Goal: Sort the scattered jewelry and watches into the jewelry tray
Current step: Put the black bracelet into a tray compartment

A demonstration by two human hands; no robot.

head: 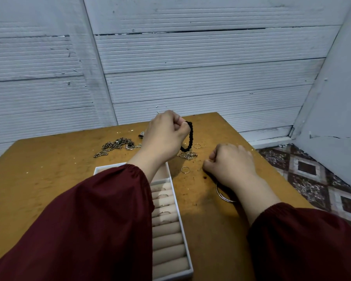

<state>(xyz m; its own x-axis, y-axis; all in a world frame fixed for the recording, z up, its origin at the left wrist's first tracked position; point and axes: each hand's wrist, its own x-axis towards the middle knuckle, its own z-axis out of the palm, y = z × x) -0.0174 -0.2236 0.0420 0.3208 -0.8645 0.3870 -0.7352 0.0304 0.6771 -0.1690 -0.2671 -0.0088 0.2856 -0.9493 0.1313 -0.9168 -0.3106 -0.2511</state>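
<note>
Pinching w/ curled fingers (182, 126), the left hand (166, 136) held the black bead bracelet (190, 136) by its top, clamped btw thumb & forefinger. The loop hung free over the counter (49, 169) toward the far edge, its bottom just above the loose rings (187, 155). Right hand (231, 165) had its fingers curled down nr the right edge; couldn't tell if they gripped a ring. A bangle (223, 196) lay partly under that wrist. The jewelry tray (183, 230) sat at the near edge, below the left forearm, w/ rings in its upper rolls. My read: lift the bracelet clear of the rings before swinging back, else the beads may drag them. Lay it flat in a wide compartment, not on the rolls. The sleeve hid the tray's left side.
</note>
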